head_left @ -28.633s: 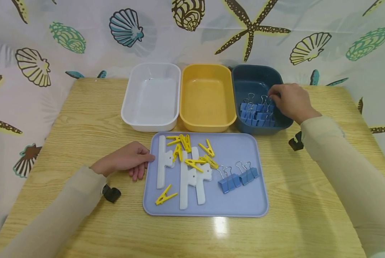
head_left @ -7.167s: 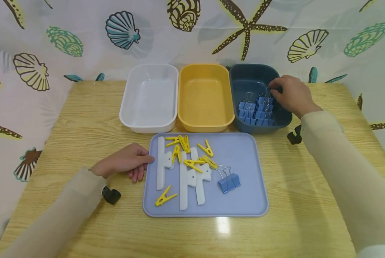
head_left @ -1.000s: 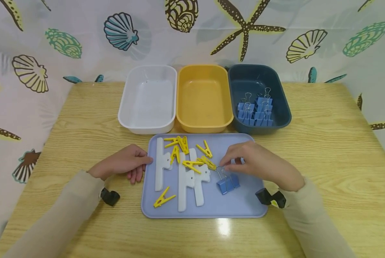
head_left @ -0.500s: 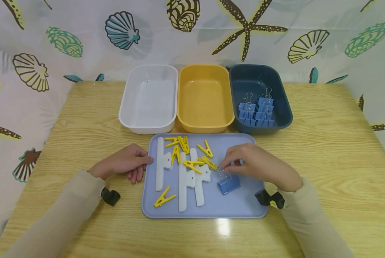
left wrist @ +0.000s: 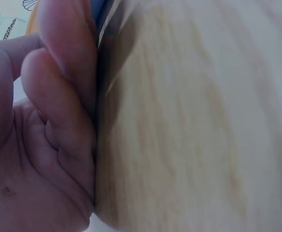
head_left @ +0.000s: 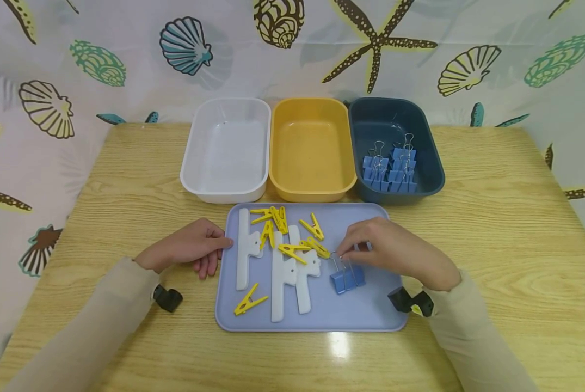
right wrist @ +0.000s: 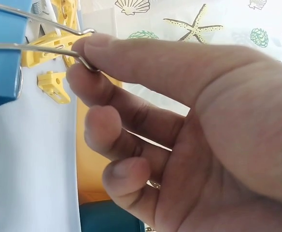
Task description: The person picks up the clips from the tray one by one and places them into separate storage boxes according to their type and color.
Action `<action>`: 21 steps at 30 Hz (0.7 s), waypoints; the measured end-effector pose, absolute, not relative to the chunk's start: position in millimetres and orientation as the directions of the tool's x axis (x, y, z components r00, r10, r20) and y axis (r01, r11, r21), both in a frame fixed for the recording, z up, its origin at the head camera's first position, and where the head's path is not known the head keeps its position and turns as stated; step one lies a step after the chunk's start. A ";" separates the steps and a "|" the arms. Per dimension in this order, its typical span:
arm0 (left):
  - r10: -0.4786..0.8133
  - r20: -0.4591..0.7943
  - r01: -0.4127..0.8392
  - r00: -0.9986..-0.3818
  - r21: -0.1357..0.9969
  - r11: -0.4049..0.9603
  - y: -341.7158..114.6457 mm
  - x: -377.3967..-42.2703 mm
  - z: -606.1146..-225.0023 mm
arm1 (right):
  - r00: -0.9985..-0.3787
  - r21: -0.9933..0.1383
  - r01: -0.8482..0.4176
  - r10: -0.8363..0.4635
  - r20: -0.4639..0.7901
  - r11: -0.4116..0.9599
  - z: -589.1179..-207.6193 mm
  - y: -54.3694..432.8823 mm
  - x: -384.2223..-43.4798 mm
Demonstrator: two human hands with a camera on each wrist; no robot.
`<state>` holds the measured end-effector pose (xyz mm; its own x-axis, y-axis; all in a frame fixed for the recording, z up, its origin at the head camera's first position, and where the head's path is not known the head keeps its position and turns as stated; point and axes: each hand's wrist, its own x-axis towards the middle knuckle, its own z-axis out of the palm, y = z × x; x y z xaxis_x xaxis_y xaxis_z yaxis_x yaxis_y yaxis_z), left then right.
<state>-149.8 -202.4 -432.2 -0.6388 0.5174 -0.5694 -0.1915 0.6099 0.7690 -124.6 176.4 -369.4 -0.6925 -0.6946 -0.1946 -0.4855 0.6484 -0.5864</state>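
Thumb and index finger of my right hand [head_left: 390, 251] pinch a wire handle of the blue binder clip [head_left: 348, 279], the only one on the lavender tray [head_left: 370, 316]. In the right wrist view the clip's blue body [right wrist: 3, 58] lies at the left edge, its wire reaching the fingertips; the other fingers curl below. Against the tray's left rim rests the thumb of my left hand [head_left: 191, 247], its other fingers loosely bent on the table. White bag clips [head_left: 278, 294] and several yellow clothespins [head_left: 247, 301] lie on the tray's left and middle.
Behind the tray stand a white bin [head_left: 228, 158], a yellow bin [head_left: 313, 158] and a dark blue bin [head_left: 377, 122]. Several blue binder clips [head_left: 402, 174] stand in rows inside the dark blue one. A patterned cloth [head_left: 272, 71] hangs behind the wooden table [head_left: 493, 218].
Another binder clip went from tray to dark blue bin between the two oldest frames. My right hand then came back to the tray and now pinches the last clip's handle. The left hand stays put.
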 end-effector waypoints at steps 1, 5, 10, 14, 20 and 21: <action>0.517 -0.570 -0.190 -0.639 0.768 0.611 -202.3 -149.8 -432.0 | -0.692 -0.588 -0.486 -0.695 -0.192 0.647 -369.4 176.8 -124.6; 0.513 -0.574 -0.190 -0.638 0.763 0.618 -202.1 -149.9 -431.7 | -0.694 -0.586 -0.492 -0.697 -0.183 0.644 -369.9 178.3 -125.0; 0.512 -0.578 -0.190 -0.636 0.760 0.622 -202.4 -150.2 -432.0 | -0.701 -0.579 -0.492 -0.691 -0.179 0.650 -368.0 180.4 -125.7; 0.508 -0.584 -0.195 -0.633 0.755 0.626 -203.0 -150.9 -432.3 | -0.711 -0.561 -0.493 -0.679 -0.182 0.665 -365.4 181.6 -126.6; 0.507 -0.587 -0.199 -0.631 0.754 0.626 -202.2 -150.5 -431.1 | -0.727 -0.546 -0.514 -0.674 -0.132 0.662 -363.6 185.9 -129.0; 0.507 -0.588 -0.199 -0.630 0.754 0.626 -201.9 -150.4 -430.7 | -0.728 -0.550 -0.517 -0.675 -0.120 0.656 -363.7 187.0 -129.3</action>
